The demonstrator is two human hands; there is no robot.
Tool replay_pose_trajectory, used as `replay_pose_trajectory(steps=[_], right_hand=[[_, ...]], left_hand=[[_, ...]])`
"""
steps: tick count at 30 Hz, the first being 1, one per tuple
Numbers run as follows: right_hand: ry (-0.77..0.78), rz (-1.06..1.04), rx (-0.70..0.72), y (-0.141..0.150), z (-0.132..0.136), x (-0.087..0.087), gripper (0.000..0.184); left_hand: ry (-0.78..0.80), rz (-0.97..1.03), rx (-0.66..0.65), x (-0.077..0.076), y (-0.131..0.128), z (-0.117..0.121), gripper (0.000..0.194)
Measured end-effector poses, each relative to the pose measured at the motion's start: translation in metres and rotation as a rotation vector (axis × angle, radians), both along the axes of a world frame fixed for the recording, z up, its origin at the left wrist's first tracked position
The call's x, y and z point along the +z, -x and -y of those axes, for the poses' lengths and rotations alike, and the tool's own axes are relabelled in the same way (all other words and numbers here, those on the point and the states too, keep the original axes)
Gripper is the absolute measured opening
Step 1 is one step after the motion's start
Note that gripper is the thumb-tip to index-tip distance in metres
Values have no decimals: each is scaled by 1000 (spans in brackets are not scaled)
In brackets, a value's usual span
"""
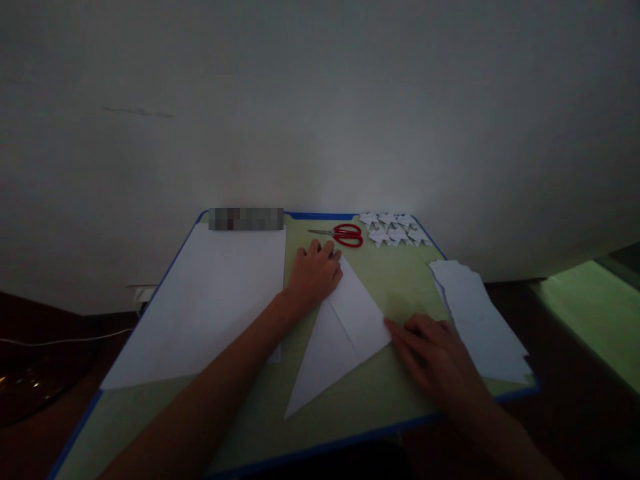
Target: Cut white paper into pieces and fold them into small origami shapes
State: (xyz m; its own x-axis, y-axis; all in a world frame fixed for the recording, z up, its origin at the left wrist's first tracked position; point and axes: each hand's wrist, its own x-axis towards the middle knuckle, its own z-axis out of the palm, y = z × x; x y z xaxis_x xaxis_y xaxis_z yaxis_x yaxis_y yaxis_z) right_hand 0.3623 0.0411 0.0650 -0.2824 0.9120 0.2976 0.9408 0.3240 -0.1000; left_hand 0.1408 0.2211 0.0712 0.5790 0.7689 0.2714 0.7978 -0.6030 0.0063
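A sheet of white paper (340, 340), folded into a kite-like shape with a slanting folded edge across it, lies flat on the pale green tabletop. My left hand (316, 270) is at its upper corner, fingers bent and holding the paper down against the table. At the right corner of the paper, the fingertips of my right hand (433, 353) are closed together on the edge. Whether the right thumb is under the paper is hidden from me. Just beyond my left hand lie scissors (345, 234) with red handles, blades pointing left.
Large white sheets (220, 293) cover the table's left side, with a blurred-out patch (245, 219) at their far end. Several small folded paper figures (393, 229) sit in rows at the far right. A stack of cut paper (480, 320) lies at the right edge. Behind rises a wall (320, 107).
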Motion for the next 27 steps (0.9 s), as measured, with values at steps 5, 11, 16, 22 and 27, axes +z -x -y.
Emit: replay_pose_trajectory(steps=[5, 11, 16, 22, 27], right_hand=[[-24, 21, 20, -3, 21, -1, 37], [-32, -38, -29, -8, 11, 5, 27], [35, -47, -152, -30, -32, 13, 18], [248, -175, -182, -18, -78, 15, 31], [435, -301, -163, 5, -82, 11, 35]], left_hand=[[28, 6, 7, 2, 1, -1, 36], [99, 20, 30, 14, 6, 4, 33], [118, 42, 75, 22, 12, 11, 28], [155, 34, -11, 15, 16, 4, 38], [175, 34, -67, 10, 21, 8, 35]])
